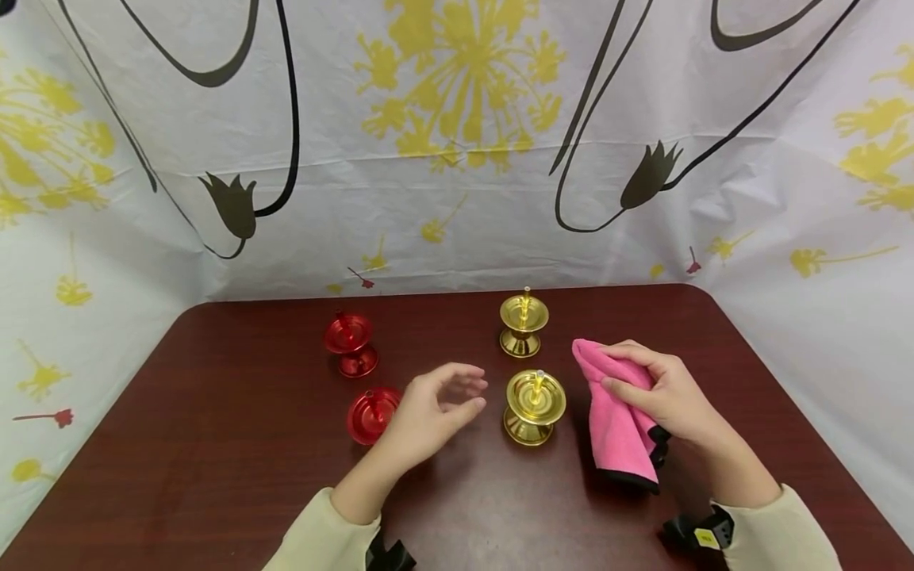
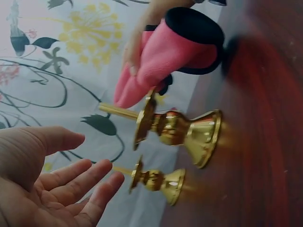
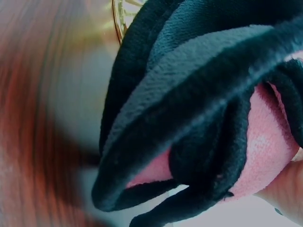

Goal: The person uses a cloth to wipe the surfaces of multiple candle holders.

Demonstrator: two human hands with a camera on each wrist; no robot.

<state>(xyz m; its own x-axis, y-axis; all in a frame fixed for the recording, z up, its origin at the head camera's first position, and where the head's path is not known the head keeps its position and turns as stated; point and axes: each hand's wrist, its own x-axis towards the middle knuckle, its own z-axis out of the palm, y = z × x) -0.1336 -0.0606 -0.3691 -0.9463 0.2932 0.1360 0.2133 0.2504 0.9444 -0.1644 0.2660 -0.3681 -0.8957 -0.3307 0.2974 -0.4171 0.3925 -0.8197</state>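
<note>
My right hand [image 1: 667,396] grips a folded pink cloth with black edging [image 1: 617,412], held above the table at the right; in the right wrist view its dark folds [image 3: 189,109] fill most of the picture. My left hand [image 1: 428,416] hovers with relaxed, slightly bent fingers and holds nothing. Just right of it stands the nearer gold candle-holder-like stand [image 1: 535,400], with a short upright stem in its dish. A matching gold stand [image 1: 524,317] is behind it. The left hand and forearm partly cover the nearer red stand [image 1: 373,414].
Another red stand [image 1: 350,341] stands farther back on the left. All the stands are on a dark reddish-brown table [image 1: 193,444] with rounded far corners. A white sheet with yellow and grey flower prints [image 1: 457,214] hangs behind and at both sides.
</note>
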